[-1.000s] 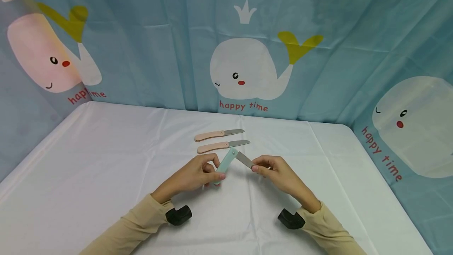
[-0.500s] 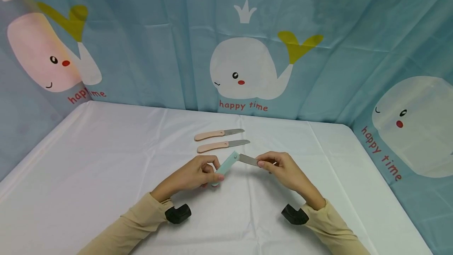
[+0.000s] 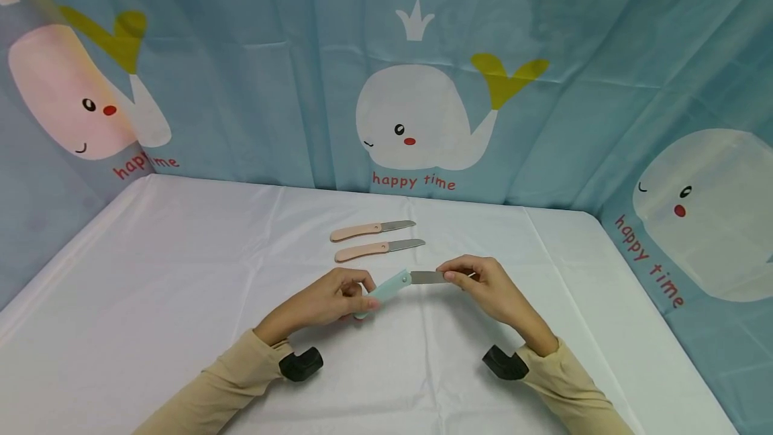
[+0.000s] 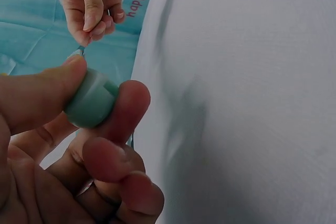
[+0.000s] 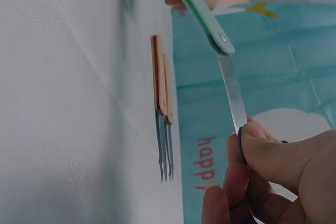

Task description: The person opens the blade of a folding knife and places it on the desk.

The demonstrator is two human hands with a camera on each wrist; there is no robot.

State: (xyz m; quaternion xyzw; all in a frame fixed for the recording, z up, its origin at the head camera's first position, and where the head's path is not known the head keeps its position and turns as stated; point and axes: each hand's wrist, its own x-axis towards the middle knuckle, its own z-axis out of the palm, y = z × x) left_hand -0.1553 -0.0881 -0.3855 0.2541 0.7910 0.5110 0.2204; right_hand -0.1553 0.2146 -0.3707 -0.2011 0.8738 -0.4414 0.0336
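A folding knife with a mint-green handle (image 3: 391, 286) is held between my two hands above the table. My left hand (image 3: 329, 299) grips the handle, and its rounded green end (image 4: 93, 100) shows between thumb and fingers in the left wrist view. My right hand (image 3: 483, 287) pinches the grey blade (image 3: 426, 277) near its tip, which the fingers hide. In the right wrist view the blade (image 5: 231, 88) extends from the pivot end of the handle, swung nearly in line with it.
Two folding knives with pink handles, a farther one (image 3: 356, 231) and a nearer one (image 3: 362, 252), lie opened side by side on the white tablecloth (image 3: 199, 267) just beyond my hands. A blue curtain (image 3: 253, 106) with whale prints hangs behind the table.
My right hand has moved right and slightly up with the blade, swinging it outward from the handle. The handle has tilted flatter in my left hand. The pink knives lie as before.
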